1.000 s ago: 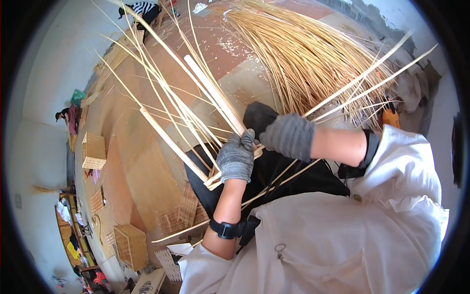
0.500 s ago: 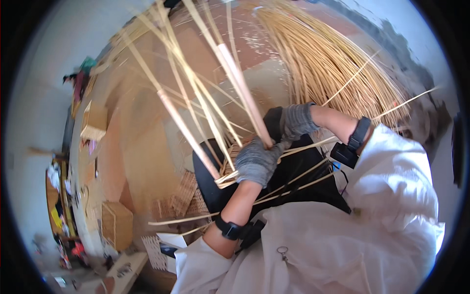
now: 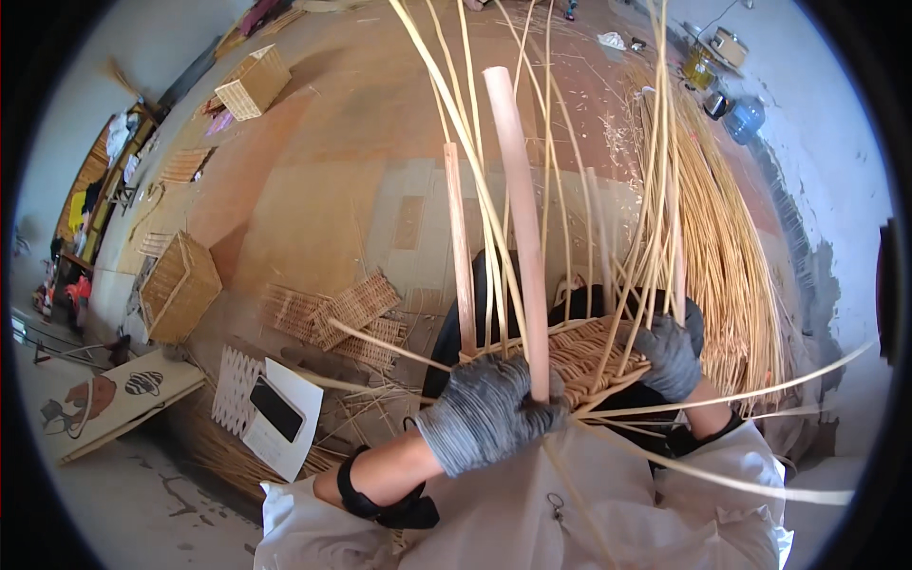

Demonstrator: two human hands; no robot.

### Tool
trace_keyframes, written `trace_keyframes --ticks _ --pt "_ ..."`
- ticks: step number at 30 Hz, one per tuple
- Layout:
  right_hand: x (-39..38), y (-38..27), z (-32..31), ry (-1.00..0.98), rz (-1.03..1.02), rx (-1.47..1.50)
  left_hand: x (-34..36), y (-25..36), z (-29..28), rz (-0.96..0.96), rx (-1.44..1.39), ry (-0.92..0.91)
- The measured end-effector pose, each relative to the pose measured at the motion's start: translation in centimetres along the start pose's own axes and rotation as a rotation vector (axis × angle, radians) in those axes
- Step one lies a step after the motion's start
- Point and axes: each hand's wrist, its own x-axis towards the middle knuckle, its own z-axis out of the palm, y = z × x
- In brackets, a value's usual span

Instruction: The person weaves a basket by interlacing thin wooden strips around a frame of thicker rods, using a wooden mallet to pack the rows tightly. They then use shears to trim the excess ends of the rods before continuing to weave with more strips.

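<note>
A partly woven wicker basket (image 3: 594, 359) lies across my lap, with long thin willow rods rising from its edges. Thick peeled stakes stand at its corners, the nearest a pale pinkish wooden stake (image 3: 518, 209). In a grey knitted glove, my left hand (image 3: 489, 413) is closed on the basket's near left corner, at the foot of that stake. My right hand (image 3: 667, 356), gloved alike, is closed on the basket's right end; some of its fingers are hidden behind rods. Several loose rod ends stick out to the right and left of the basket.
A big bundle of willow rods (image 3: 727, 266) lies on the right. To the left are flat woven panels (image 3: 356, 313), a finished basket (image 3: 180, 288), another basket (image 3: 255, 83) farther off, and a phone (image 3: 276, 408) on white paper. A blue water jug (image 3: 744, 120) stands far right.
The basket has turned and its stakes now stand more upright. My hands have moved apart, the right one to the basket's right end. The head view has swung, showing more floor.
</note>
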Motion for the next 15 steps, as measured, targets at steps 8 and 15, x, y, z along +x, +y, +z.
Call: trace_keyframes --ticks 8,15 --pt "0.4 -1.2 -1.8 0.113 0.24 -0.033 7.3 -8.9 -1.4 0.16 -0.416 -0.205" --pt "4.3 -4.0 -2.3 -0.15 0.314 0.033 7.8 -11.4 0.7 -0.082 -0.229 -0.333"
